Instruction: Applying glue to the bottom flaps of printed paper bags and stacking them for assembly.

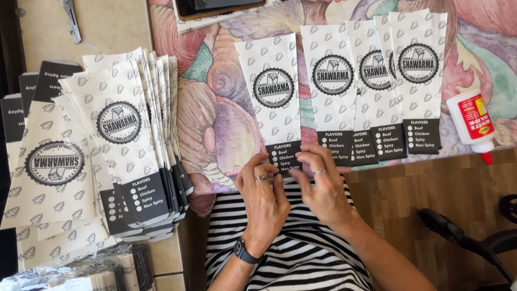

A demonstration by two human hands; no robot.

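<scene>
A white paper sleeve bag (273,94) with a round black emblem and a black bottom band lies flat on a patterned cloth (221,116). My left hand (263,199) and my right hand (323,186) both press fingertips on its black lower end, at the table's near edge. Each hand wears a ring; a dark watch sits on my left wrist. To the right, several similar bags (377,81) lie in an overlapping row.
A fanned stack of the same bags (116,134) covers the left side. A white glue bottle with red label and cap (473,124) lies at the right. A tablet (218,7) rests at the top. Foil-wrapped packs (81,272) sit bottom left. Wooden floor lies below.
</scene>
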